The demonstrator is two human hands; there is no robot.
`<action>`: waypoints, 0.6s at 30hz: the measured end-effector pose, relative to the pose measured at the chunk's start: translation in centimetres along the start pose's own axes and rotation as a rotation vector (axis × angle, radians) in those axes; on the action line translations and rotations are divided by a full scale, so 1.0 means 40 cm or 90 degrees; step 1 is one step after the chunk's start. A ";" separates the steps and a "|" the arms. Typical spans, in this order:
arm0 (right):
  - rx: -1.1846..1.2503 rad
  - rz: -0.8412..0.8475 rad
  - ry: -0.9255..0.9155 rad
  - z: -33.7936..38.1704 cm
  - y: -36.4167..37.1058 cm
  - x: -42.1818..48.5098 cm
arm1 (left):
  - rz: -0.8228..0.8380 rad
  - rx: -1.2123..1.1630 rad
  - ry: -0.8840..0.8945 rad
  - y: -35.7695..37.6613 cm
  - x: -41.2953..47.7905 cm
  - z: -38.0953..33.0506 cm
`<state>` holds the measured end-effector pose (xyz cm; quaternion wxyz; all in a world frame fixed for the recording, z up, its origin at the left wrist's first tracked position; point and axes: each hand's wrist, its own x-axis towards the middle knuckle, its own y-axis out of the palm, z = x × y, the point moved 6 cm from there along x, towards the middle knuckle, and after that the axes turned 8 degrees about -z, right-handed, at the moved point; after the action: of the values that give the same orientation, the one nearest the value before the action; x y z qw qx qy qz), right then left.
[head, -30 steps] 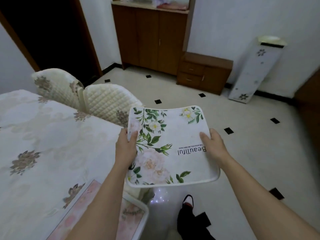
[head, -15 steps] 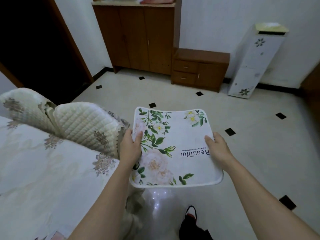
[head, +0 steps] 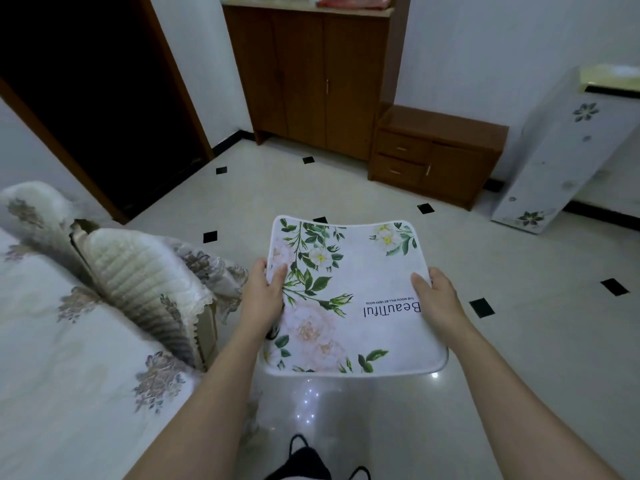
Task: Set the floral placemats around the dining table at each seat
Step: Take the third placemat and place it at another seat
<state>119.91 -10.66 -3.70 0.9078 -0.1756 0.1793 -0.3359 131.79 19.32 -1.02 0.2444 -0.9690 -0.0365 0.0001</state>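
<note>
1. Where it is held in the air above the glossy cream floor tiles [head: 519,358], just right of the table, the white rounded-corner fabric placemat [head: 356,306], printed with green leaves, pale roses and the word "Beautiful", sags slightly between two hands.
2. Left hand [head: 263,296]: grips the placemat's left edge, thumb on top.
3. Right hand [head: 438,299]: grips the right edge, thumb laid on the print.
4. Dining table under a cream floral tablecloth [head: 52,358]: lower left, apart from the placemat.
5. Chairs with cream quilted back covers [head: 138,282]: at the table's edge, just left of the left hand.
6. Brown wooden cupboard [head: 311,81], low brown drawer unit [head: 433,157], tall white flower-patterned box [head: 561,150]: along the far wall.
</note>
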 end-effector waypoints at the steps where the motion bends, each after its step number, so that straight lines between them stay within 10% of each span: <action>1: 0.000 0.004 -0.004 0.010 0.007 0.025 | -0.003 -0.009 -0.005 0.011 0.019 -0.003; 18: -0.041 0.058 -0.042 0.283 0.370 0.569 | -0.075 -0.044 -0.061 0.110 0.623 0.053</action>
<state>149.19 -13.17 -5.03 0.9214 -0.2074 0.1679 -0.2827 156.92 18.24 -4.53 0.2080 -0.9720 -0.1051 0.0310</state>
